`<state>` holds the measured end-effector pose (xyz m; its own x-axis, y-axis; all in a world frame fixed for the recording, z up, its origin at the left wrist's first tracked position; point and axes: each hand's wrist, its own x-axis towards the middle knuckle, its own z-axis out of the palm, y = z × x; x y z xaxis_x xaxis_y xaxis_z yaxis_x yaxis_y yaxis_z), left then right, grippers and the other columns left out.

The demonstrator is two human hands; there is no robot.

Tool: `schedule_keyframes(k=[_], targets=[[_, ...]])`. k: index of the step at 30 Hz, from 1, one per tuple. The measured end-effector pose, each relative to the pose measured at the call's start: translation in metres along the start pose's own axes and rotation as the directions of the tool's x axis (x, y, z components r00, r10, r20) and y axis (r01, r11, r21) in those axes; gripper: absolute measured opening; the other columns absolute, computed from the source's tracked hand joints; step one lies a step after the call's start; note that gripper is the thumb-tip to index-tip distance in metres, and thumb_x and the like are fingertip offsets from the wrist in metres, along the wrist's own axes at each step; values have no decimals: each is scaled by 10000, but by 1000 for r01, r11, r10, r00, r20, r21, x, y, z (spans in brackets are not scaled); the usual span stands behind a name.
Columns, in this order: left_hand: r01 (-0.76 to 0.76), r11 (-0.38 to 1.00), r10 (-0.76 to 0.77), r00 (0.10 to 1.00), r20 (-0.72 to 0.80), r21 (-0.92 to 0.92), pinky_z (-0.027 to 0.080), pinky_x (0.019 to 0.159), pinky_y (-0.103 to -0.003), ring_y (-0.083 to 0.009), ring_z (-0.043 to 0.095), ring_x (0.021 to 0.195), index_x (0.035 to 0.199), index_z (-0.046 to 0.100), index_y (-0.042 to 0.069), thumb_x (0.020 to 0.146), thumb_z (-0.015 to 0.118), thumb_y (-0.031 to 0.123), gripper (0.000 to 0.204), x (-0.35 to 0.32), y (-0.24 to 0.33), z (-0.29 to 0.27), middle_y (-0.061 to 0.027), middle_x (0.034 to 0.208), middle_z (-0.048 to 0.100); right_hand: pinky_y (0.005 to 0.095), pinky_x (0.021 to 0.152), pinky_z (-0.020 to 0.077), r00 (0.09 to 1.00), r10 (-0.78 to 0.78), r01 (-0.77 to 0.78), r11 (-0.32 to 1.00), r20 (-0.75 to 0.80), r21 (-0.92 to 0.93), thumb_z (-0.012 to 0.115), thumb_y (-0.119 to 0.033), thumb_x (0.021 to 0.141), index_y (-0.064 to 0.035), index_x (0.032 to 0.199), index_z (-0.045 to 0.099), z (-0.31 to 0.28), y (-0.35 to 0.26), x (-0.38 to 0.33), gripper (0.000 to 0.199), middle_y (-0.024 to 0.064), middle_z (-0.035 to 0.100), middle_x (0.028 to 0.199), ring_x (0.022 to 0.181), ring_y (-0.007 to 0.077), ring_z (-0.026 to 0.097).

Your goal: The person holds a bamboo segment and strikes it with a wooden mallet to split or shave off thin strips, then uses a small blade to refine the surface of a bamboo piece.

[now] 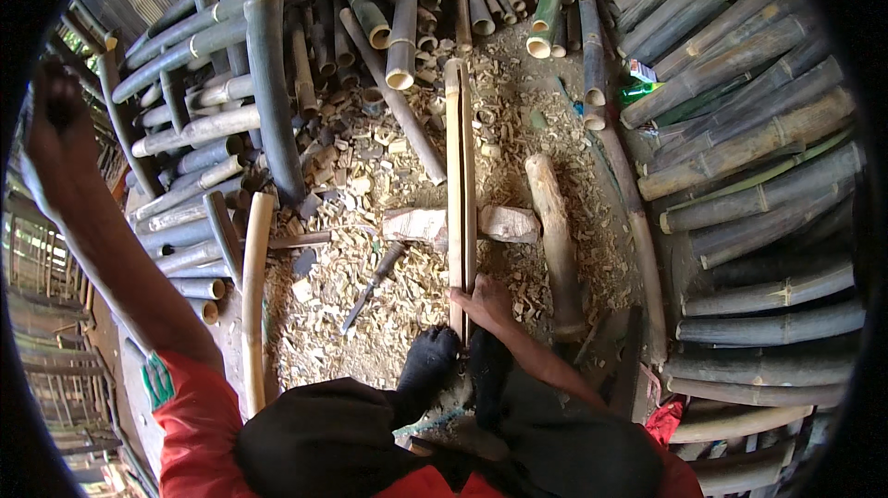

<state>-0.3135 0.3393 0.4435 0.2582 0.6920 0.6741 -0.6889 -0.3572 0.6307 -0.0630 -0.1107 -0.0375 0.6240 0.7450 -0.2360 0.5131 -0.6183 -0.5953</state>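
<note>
A long split bamboo pole (455, 147) stretches away from me, with a dark lengthwise gap. It rests across a pale wooden block (416, 225). My right hand (487, 302) is closed around its near end, thumb lying over the top. Below that hand, my feet in dark footwear (431, 359) stand at either side of the pole's near end. Raised far out to the left, my left hand (60, 105) is dark and blurred at the picture's rim; its fingers and anything in them are unclear. A blade with a dark handle (375, 283) lies on the shavings left of the pole.
Wood shavings (365, 174) cover the ground. Bamboo poles are stacked on the right (758, 128), at the back (402, 36) and in a rack on the left (273, 91). A short log (555, 248) lies right of the pole; a bamboo length (254, 304) stands near my left knee.
</note>
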Motion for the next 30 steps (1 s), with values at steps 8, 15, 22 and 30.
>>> schedule_keyframes(k=[8,15,22,30], targets=[[327,906,-131,819,-558,268,423,508,-246,-104,550,641,982,686,39,921,763,375,350,-110,-85,-335,-4,727,568,514,811,534,1000,10,-9,968,-4,252,714,-658,797,20,1021,685,-8,-31,-13,715,263,701,933,896,432,693],[850,452,-235,406,-883,270,514,567,-297,-171,558,648,1139,698,78,910,721,399,395,-286,-138,-390,-70,849,608,435,813,536,965,132,-170,973,225,157,575,-638,935,-20,1156,670,-38,-23,5,663,187,695,931,879,312,682],[741,300,-737,580,-347,600,513,566,-226,-87,635,743,1093,734,35,888,749,115,221,-415,-220,-46,-61,963,740,399,693,532,976,73,-77,997,-206,-13,534,-616,976,-54,1080,638,-108,-5,9,581,99,670,876,760,230,646],[40,39,-744,668,2,998,503,925,-510,-402,591,1099,1204,551,-42,784,826,263,587,-456,-282,29,-213,1161,646,463,802,543,998,63,-65,995,28,77,606,-741,844,76,1056,663,-12,3,45,846,261,689,1006,913,373,690]])
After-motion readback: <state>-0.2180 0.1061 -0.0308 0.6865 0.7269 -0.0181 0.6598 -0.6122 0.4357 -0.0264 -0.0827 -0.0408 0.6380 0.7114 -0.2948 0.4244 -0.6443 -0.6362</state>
